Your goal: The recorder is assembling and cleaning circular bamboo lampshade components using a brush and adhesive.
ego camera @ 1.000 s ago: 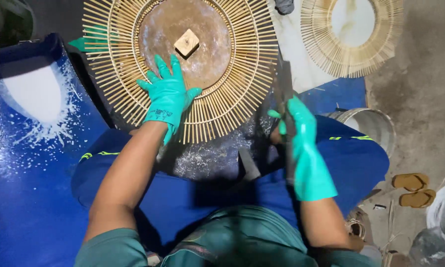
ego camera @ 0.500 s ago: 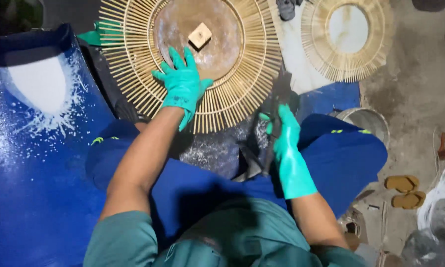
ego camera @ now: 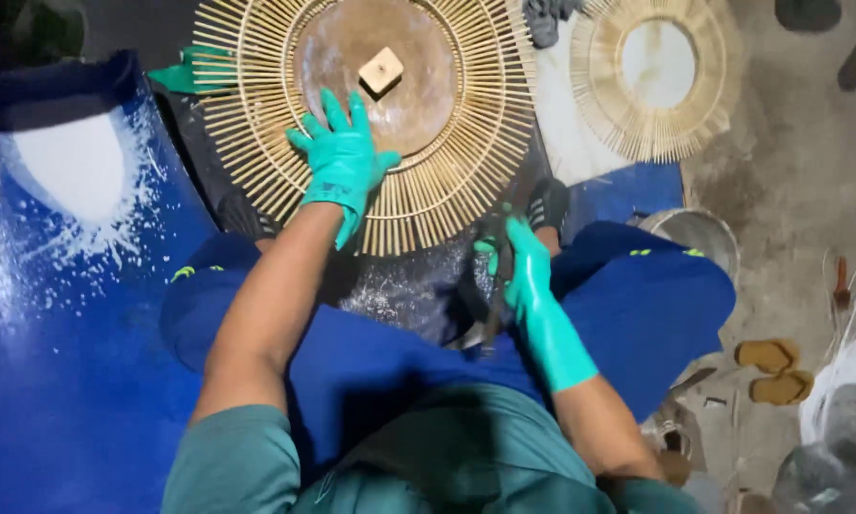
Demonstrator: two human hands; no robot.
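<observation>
- The left hand [ego camera: 340,162], in a green glove, lay flat and spread, palm down, on the round sunburst frame of thin bamboo sticks [ego camera: 366,119] in the upper middle of the frame; its fingers fanned toward the brown wooden disc [ego camera: 376,71] at the frame's centre.
- It gripped nothing; it only pressed on the sticks and the disc's lower edge.
- The bare left forearm ran straight down and left from the glove to a teal sleeve at the bottom edge.
- A small pale wooden block [ego camera: 381,69] sat on the disc, just above the left fingertips and apart from them.
- The right hand [ego camera: 521,271], also green-gloved, sat right of centre below the frame's lower right rim, curled around a dark tool [ego camera: 496,286] that pointed down; what kind of tool it was could not be told.
- The right forearm bent back toward the lower right.
- The sunburst frame rested over the person's lap, above blue trousers [ego camera: 637,295].
- A second, smaller sunburst frame [ego camera: 658,81] lay in the upper right, well apart from both hands.
- A blue sheet dusted with white powder [ego camera: 57,238] filled the left side.
- A pair of tan sandals [ego camera: 773,371] lay on the floor at the right.
</observation>
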